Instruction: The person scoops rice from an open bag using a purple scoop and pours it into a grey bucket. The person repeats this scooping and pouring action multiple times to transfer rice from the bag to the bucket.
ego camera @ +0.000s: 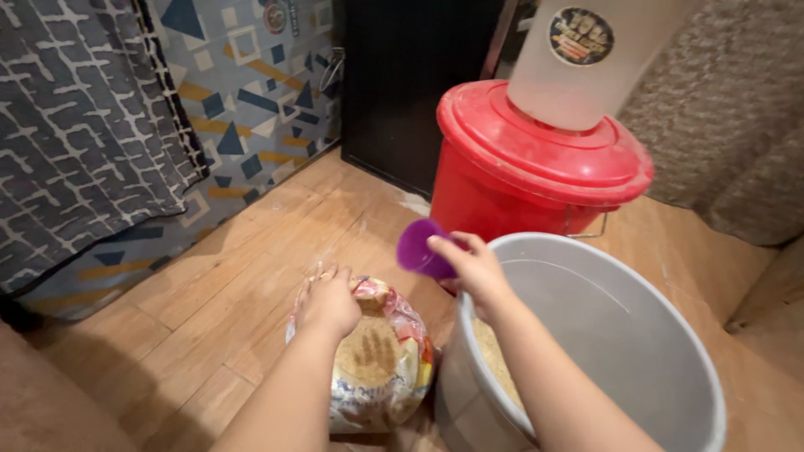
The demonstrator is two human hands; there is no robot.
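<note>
Gripping the rim of an open grain sack [377, 368] is the left hand [328, 303], fingers bunched shut on the plastic edge. Right hand [477, 269] is closed around a small purple cup [421, 249], held tipped just above the grey bucket's [670, 393] near rim, some grain showing inside. Sack sits touching the bucket on the wooden floor [251, 251]. Behind them stands a red lidded bucket [536, 159] with a white jug [578, 59] on top, then a patterned wall [243, 92].

Wooden floor [251, 251], grain sack [381, 368], grey tub [670, 393], red lidded bucket [502, 192]
</note>
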